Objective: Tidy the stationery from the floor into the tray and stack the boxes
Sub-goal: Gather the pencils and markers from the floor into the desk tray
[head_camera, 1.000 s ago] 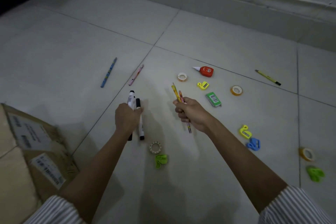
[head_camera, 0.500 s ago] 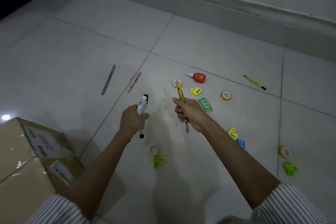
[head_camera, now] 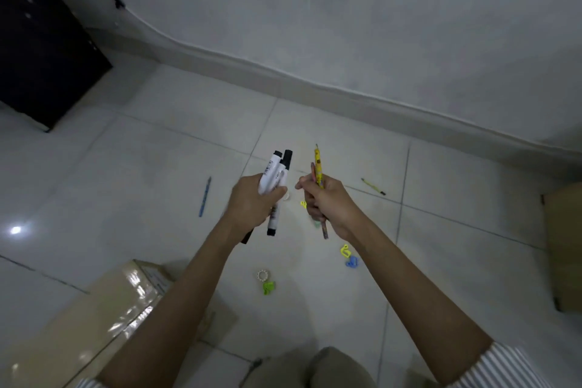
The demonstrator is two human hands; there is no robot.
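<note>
Both hands have risen from the floor w/ their loads: left hand clamped on white black-capped markers, right hand on yellow patterned pencils. Tray not visible; carrying probably next.

Both bare forearms are reaching forward from striped sleeves, converging ahead of the person. The left hand is clenching into a fist, knuckles facing up. The right hand is curling shut just beside it, thumb side upward, the two fists nearly touching.
</note>
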